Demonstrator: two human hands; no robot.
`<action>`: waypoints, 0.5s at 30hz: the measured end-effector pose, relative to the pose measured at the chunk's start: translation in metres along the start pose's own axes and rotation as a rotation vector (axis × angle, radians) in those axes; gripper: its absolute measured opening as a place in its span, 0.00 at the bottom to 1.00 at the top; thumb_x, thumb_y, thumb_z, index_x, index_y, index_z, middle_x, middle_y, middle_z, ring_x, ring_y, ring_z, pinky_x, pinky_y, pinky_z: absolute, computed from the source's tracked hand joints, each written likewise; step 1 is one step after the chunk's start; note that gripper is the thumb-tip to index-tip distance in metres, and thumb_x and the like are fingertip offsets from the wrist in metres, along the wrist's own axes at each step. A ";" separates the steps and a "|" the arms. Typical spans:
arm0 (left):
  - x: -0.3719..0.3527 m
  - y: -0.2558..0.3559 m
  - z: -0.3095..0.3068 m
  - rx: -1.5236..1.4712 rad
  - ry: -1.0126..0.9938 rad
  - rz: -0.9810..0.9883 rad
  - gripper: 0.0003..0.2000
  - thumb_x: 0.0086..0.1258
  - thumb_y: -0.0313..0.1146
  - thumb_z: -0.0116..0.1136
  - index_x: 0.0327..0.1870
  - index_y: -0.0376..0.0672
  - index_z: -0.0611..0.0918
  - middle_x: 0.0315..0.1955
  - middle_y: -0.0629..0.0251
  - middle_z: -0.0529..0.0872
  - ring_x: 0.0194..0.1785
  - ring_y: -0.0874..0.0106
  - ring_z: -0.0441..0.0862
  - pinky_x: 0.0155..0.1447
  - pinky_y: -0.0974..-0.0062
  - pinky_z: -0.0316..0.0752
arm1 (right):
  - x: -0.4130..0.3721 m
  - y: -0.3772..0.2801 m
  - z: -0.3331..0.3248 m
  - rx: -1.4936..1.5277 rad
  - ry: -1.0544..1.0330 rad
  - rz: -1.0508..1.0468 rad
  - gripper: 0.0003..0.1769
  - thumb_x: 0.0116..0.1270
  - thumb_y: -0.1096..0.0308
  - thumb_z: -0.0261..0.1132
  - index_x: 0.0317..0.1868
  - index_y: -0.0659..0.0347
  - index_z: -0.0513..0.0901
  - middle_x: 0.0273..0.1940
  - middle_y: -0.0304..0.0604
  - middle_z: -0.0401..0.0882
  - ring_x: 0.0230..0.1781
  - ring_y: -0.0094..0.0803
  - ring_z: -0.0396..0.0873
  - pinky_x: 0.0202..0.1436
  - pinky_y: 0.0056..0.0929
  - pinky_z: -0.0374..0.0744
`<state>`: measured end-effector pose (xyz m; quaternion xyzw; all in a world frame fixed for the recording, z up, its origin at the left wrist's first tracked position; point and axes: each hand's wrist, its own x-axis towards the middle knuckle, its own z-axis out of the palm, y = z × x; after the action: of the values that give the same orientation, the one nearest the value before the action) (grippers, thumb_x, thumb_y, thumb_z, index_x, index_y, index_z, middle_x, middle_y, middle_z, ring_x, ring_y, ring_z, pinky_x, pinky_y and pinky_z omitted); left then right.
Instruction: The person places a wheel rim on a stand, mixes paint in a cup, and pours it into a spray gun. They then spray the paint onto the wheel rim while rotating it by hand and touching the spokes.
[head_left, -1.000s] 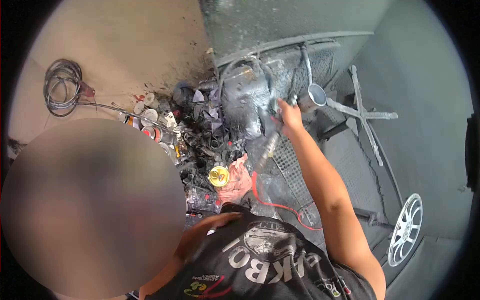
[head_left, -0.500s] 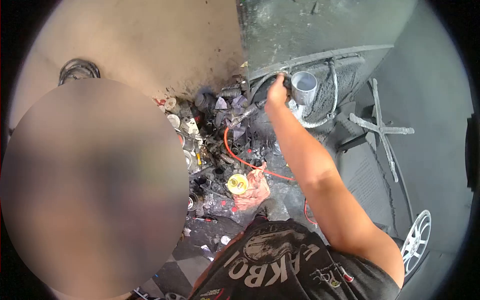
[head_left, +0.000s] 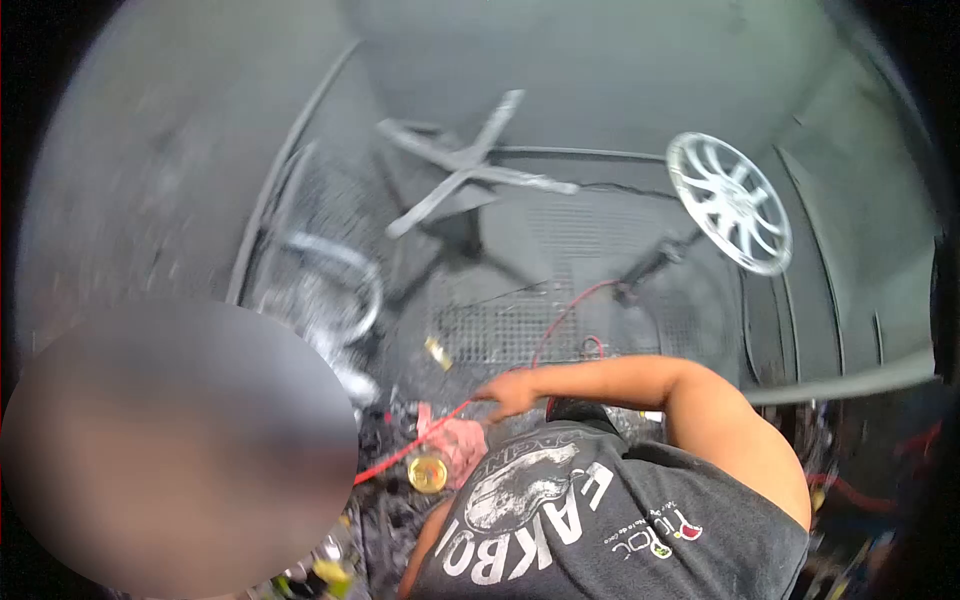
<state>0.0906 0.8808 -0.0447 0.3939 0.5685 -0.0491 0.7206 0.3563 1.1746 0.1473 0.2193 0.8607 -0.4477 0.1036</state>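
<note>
My right hand (head_left: 515, 392) reaches in from the right with its fingers curled on a red hose (head_left: 430, 437) in front of my dark printed shirt (head_left: 570, 510). From the hand the hose runs down to the left, and a red length also curves back over the floor. Just below the hand lies a crumpled pink cloth (head_left: 463, 440), with a yellow-topped can (head_left: 428, 475) beside it. My left hand does not show; only a bit of the left arm (head_left: 428, 540) appears beside the shirt, and a blurred oval covers the lower left.
A silver wheel rim (head_left: 737, 205) is mounted on a stand at the right. A grey cross-shaped stand (head_left: 463, 162) rises in the middle, before a floor grating (head_left: 590, 235). A pale curved tube (head_left: 372, 300) is at the left. Clutter lies at lower right.
The view has swung right, bringing the whole wheel rim in. My right hand has left the dark handle by the grey cup, come in close to my body and taken the red hose.
</note>
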 end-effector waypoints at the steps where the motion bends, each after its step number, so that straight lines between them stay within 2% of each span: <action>1: 0.024 0.014 -0.023 0.133 -0.045 0.028 0.20 0.73 0.42 0.55 0.58 0.40 0.83 0.53 0.61 0.86 0.56 0.68 0.82 0.61 0.68 0.74 | -0.042 0.049 0.021 -0.007 0.048 0.112 0.46 0.65 0.40 0.63 0.71 0.68 0.67 0.64 0.63 0.74 0.65 0.55 0.74 0.69 0.44 0.72; 2: 0.051 0.026 -0.046 0.257 -0.079 0.069 0.19 0.73 0.42 0.55 0.58 0.40 0.83 0.53 0.61 0.87 0.56 0.68 0.82 0.61 0.68 0.75 | -0.092 0.079 0.032 0.069 0.129 0.355 0.45 0.62 0.38 0.66 0.69 0.65 0.72 0.62 0.62 0.77 0.62 0.56 0.77 0.66 0.46 0.74; 4: 0.147 0.041 -0.099 0.044 -0.036 0.598 0.16 0.72 0.41 0.55 0.48 0.40 0.88 0.43 0.59 0.90 0.47 0.67 0.86 0.53 0.69 0.78 | -0.181 0.160 0.067 0.167 0.292 0.746 0.47 0.61 0.34 0.65 0.67 0.66 0.74 0.61 0.62 0.78 0.63 0.55 0.77 0.66 0.44 0.74; 5: 0.137 0.111 -0.108 0.181 0.067 0.391 0.15 0.71 0.39 0.56 0.48 0.39 0.87 0.40 0.58 0.90 0.43 0.68 0.86 0.49 0.68 0.79 | -0.231 0.193 0.087 0.327 0.552 0.849 0.47 0.60 0.32 0.65 0.64 0.67 0.77 0.60 0.63 0.79 0.62 0.55 0.77 0.65 0.44 0.74; 6: 0.078 0.244 -0.106 0.313 0.136 0.172 0.14 0.71 0.37 0.57 0.48 0.38 0.86 0.37 0.58 0.90 0.39 0.69 0.86 0.45 0.68 0.80 | -0.284 0.199 0.079 0.554 0.632 1.047 0.47 0.62 0.31 0.63 0.63 0.69 0.78 0.60 0.63 0.79 0.63 0.53 0.77 0.64 0.43 0.74; 7: 0.078 0.307 -0.102 0.355 0.240 0.418 0.11 0.71 0.33 0.58 0.48 0.37 0.86 0.34 0.62 0.88 0.35 0.71 0.85 0.41 0.71 0.80 | -0.326 0.235 0.103 0.810 0.909 1.071 0.47 0.64 0.28 0.59 0.63 0.67 0.78 0.62 0.60 0.79 0.64 0.52 0.77 0.64 0.47 0.74; 8: 0.087 0.362 -0.097 0.391 0.337 0.669 0.09 0.71 0.28 0.59 0.47 0.36 0.85 0.30 0.67 0.86 0.31 0.73 0.84 0.38 0.74 0.80 | -0.368 0.257 0.108 1.104 1.136 1.133 0.46 0.65 0.29 0.59 0.64 0.66 0.78 0.57 0.56 0.82 0.56 0.45 0.79 0.58 0.44 0.75; 9: 0.095 0.423 -0.091 0.125 0.239 0.645 0.12 0.67 0.28 0.64 0.49 0.37 0.85 0.33 0.64 0.89 0.28 0.76 0.83 0.34 0.74 0.78 | -0.407 0.278 0.108 1.408 1.364 1.174 0.46 0.66 0.29 0.59 0.65 0.64 0.78 0.52 0.52 0.84 0.49 0.39 0.81 0.52 0.40 0.76; 10: 0.096 0.491 -0.073 0.163 0.260 0.605 0.10 0.69 0.28 0.63 0.48 0.35 0.84 0.32 0.64 0.87 0.26 0.78 0.81 0.30 0.77 0.76 | -0.444 0.294 0.102 1.506 1.621 1.073 0.46 0.66 0.28 0.58 0.66 0.63 0.76 0.52 0.51 0.84 0.47 0.36 0.80 0.48 0.40 0.75; 11: 0.115 0.539 -0.063 0.231 0.320 0.699 0.11 0.69 0.32 0.65 0.47 0.36 0.85 0.32 0.65 0.89 0.26 0.79 0.81 0.30 0.78 0.75 | -0.480 0.311 0.090 1.591 1.876 0.952 0.47 0.66 0.27 0.58 0.68 0.61 0.74 0.51 0.50 0.83 0.45 0.34 0.78 0.45 0.39 0.73; 12: 0.127 0.590 -0.041 0.126 0.336 0.711 0.12 0.71 0.33 0.64 0.47 0.34 0.84 0.31 0.64 0.89 0.28 0.78 0.83 0.30 0.79 0.75 | -0.520 0.331 0.076 1.605 1.943 0.858 0.50 0.66 0.26 0.56 0.70 0.62 0.71 0.55 0.49 0.81 0.48 0.33 0.76 0.47 0.39 0.73; 13: 0.144 0.634 -0.019 0.067 0.343 0.833 0.14 0.73 0.36 0.62 0.49 0.33 0.83 0.34 0.62 0.90 0.34 0.75 0.86 0.36 0.77 0.79 | -0.556 0.352 0.060 1.619 1.996 0.769 0.52 0.66 0.25 0.53 0.73 0.63 0.67 0.59 0.48 0.79 0.51 0.33 0.75 0.48 0.40 0.72; 14: 0.162 0.677 -0.004 0.057 0.234 0.890 0.21 0.76 0.44 0.59 0.58 0.33 0.80 0.47 0.55 0.88 0.52 0.68 0.85 0.55 0.71 0.79 | -0.579 0.351 0.027 1.558 2.084 0.664 0.54 0.66 0.23 0.49 0.74 0.64 0.65 0.63 0.46 0.76 0.54 0.33 0.74 0.51 0.40 0.71; 15: 0.177 0.716 0.015 0.043 0.207 0.906 0.27 0.77 0.50 0.54 0.63 0.34 0.76 0.56 0.53 0.83 0.61 0.65 0.79 0.65 0.67 0.71 | -0.600 0.341 -0.014 1.492 2.166 0.560 0.56 0.66 0.21 0.45 0.74 0.65 0.64 0.66 0.45 0.73 0.56 0.34 0.73 0.54 0.40 0.70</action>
<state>0.5359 1.4284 0.1706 0.6203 0.4070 0.2983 0.6005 1.0465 1.1866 0.1325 0.6312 -0.0121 -0.3726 -0.6802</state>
